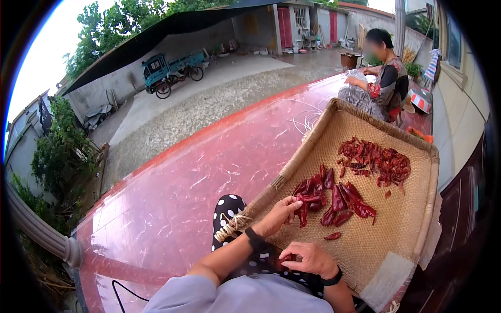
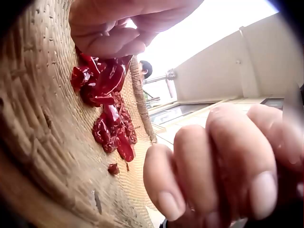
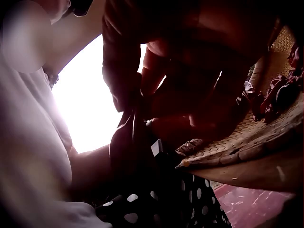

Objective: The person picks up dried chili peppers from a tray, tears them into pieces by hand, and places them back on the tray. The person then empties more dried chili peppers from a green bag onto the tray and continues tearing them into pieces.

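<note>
1. A wide tray (image 1: 396,224), right of frame, by the lap, I'd guess for easy reach.
2. Whole chilies (image 1: 336,201) mid-tray; crumpled chilies (image 1: 376,159) apart, further right, perhaps kept separate.
3. Left hand (image 1: 279,215), centre: thumb and fingers pinch a red chili (image 1: 303,214).
4. Right hand (image 1: 313,258), lower centre: curled fingers pinch a second chili (image 1: 285,261).

Glossy red marbled floor tiles (image 1: 209,161) meet a rough grey concrete courtyard (image 1: 172,125) toward ten o'clock. A fluted grey column (image 1: 44,230) stands at eight, a red door (image 1: 284,27) just past twelve, a framed glass window (image 1: 453,44) at two; white daylight sky (image 1: 49,49) glows at ten.
</note>
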The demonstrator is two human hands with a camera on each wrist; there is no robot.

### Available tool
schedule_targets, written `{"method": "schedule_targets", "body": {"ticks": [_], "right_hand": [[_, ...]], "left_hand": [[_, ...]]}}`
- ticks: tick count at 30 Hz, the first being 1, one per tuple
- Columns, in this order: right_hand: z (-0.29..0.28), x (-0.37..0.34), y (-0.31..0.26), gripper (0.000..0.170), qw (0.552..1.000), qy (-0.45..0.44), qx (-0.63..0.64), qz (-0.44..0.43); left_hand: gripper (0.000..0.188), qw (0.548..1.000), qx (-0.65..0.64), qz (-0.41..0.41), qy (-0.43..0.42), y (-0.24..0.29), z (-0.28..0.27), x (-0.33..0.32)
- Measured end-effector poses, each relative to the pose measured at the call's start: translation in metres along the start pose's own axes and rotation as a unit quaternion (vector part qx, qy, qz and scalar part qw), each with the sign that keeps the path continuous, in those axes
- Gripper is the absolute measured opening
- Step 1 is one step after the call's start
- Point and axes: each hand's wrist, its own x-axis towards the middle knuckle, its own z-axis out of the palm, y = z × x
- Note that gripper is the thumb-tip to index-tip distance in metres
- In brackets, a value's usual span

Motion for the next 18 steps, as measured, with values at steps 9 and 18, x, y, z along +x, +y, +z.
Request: {"method": "schedule_targets", "body": {"ticks": [9, 18], "right_hand": [[0.026, -0.003, 0.027, 0.015, 0.988, -0.057, -0.145, -0.019], [0.008, 0.001, 0.053, 0.039, 0.858, 0.421, -0.286, 0.059]], "left_hand": [[0.017, 0.997, -0.056, -0.031, -0.047, -0.024, -0.018, 0.01], [0.015, 0.997, 0.018, -0.025, -0.071, -0.032, -0.019, 0.008]]}}
